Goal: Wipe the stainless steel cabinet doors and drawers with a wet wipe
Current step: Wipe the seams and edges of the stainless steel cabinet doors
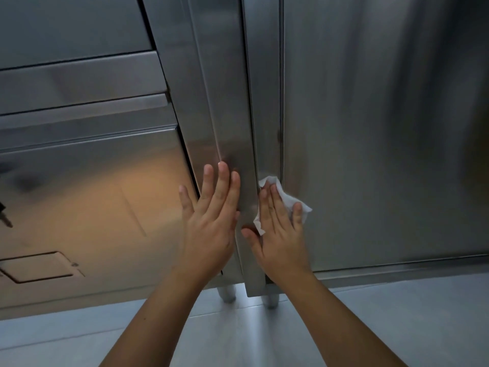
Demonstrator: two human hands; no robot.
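Two hands lie flat on brushed steel: left hand [211, 218] spread on the vertical strip [232, 115], right hand [280, 234] just right of it, straight fingers pressing the wet wipe [287, 200] down. Drawers [79, 75] sit left of the strip, a door [383, 128] right, pale floor [397, 313] below.

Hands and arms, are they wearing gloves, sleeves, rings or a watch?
No. The left hand and the right hand are bare: no gloves, and no rings that show. Both forearms are bare too, with no sleeves, watch or bracelet in view. The fingernails look short and plain.
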